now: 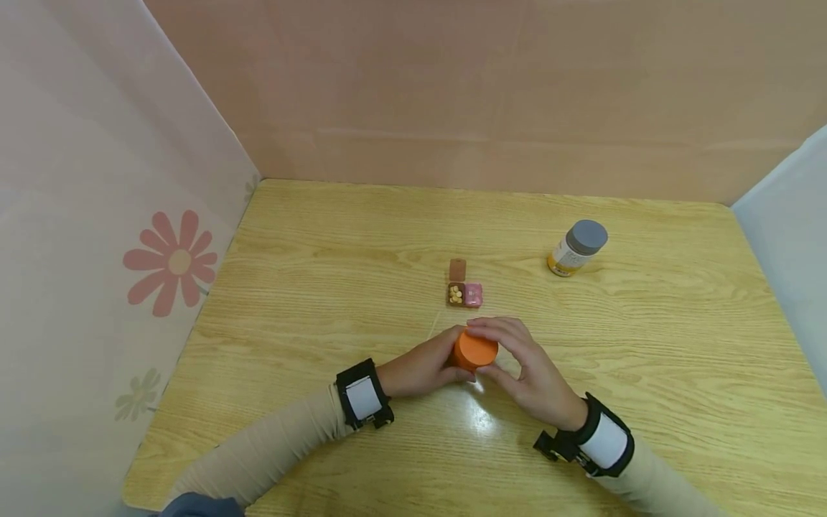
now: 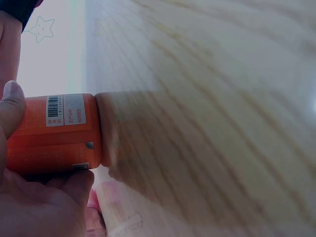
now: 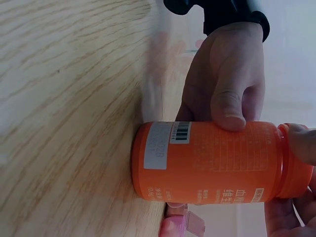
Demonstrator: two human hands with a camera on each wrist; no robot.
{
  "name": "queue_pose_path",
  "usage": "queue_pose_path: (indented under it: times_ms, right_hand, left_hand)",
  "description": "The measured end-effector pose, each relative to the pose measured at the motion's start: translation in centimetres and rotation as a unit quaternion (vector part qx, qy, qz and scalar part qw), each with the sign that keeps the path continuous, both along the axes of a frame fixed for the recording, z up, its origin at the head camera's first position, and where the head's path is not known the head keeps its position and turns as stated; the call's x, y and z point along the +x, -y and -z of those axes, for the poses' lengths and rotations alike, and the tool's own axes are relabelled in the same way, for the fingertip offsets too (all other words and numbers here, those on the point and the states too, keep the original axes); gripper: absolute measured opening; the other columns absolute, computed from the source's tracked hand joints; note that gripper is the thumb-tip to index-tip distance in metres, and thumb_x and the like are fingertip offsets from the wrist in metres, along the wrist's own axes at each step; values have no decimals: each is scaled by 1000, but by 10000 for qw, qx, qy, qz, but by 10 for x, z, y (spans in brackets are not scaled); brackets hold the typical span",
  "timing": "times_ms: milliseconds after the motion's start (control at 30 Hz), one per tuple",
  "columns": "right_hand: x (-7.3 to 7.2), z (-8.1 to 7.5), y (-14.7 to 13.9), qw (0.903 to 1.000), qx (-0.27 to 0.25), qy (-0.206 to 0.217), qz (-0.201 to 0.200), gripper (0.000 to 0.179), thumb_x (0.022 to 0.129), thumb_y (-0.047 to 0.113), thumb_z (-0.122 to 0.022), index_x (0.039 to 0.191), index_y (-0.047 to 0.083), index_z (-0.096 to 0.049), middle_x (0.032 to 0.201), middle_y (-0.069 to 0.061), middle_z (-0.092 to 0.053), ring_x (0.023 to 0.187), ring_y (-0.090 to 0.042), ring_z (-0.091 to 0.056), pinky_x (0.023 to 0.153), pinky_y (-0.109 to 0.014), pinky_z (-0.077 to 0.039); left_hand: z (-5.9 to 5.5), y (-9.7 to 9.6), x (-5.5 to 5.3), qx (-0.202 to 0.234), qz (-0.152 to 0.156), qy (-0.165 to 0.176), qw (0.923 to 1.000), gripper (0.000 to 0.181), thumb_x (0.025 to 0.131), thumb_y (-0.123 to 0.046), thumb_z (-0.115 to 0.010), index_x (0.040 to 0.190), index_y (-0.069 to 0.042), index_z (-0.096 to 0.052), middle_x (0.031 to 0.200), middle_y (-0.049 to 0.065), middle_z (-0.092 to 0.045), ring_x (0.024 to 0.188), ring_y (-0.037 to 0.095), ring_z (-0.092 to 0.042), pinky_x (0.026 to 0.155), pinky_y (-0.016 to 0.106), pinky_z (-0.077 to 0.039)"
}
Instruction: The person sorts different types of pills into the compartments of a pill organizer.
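An orange pill bottle with a matching cap stands upright on the table near its middle. My left hand grips the bottle's body, thumb on the near side. The thumb and fingers of my right hand hold the cap's rim from the right. In the right wrist view the cap sits on the bottle's neck; whether it is loose I cannot tell. Just beyond the hands lies a small pill box. Its brown compartment has the lid flipped back and holds several pale tablets; the pink compartment is closed.
A bottle with a grey cap and a white and yellow label stands at the back right. The wooden table is bordered by a beige back cloth and pale side cloths. A thin pale strip lies left of the hands.
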State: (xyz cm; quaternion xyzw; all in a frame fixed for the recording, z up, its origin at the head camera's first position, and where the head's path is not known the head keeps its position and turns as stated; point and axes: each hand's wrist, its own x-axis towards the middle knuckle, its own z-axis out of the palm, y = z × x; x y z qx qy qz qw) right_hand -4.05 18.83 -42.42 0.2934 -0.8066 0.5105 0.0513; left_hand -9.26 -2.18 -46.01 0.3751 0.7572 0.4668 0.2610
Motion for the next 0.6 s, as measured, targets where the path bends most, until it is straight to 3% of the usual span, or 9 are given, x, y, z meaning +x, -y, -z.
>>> queue_pose_path:
  times_ms: [200, 400, 600]
  right_hand:
    - [1, 2, 0, 9999, -49, 111, 30, 72, 79, -14, -78, 144, 2, -52, 143, -16, -53, 134, -17, -43, 112, -20, -33]
    - [7, 8, 0, 9975, -335, 533, 319, 95, 77, -14, -80, 156, 0, -31, 152, -19, -35, 137, -18, -35, 112, -23, -37]
    - [18, 20, 7, 9902, -501, 1091, 716, 91, 85, -12, -73, 161, 6, -26, 145, -8, -34, 130, -20, -36, 105, -24, -38]
  left_hand:
    - [0, 0, 0, 15, -18, 4, 10000, 62, 97, -16, -70, 148, -5, -37, 139, 9, -55, 125, 12, -54, 109, 24, -42]
    - [1, -1, 1, 36, -53, -7, 10000, 58, 97, -18, -69, 146, -6, -41, 143, 7, -53, 131, 11, -51, 112, 26, -39]
    - [0, -2, 1, 49, -27, 31, 10000, 57, 98, -15, -68, 146, -6, -40, 143, 8, -54, 132, 12, -50, 114, 26, -37]
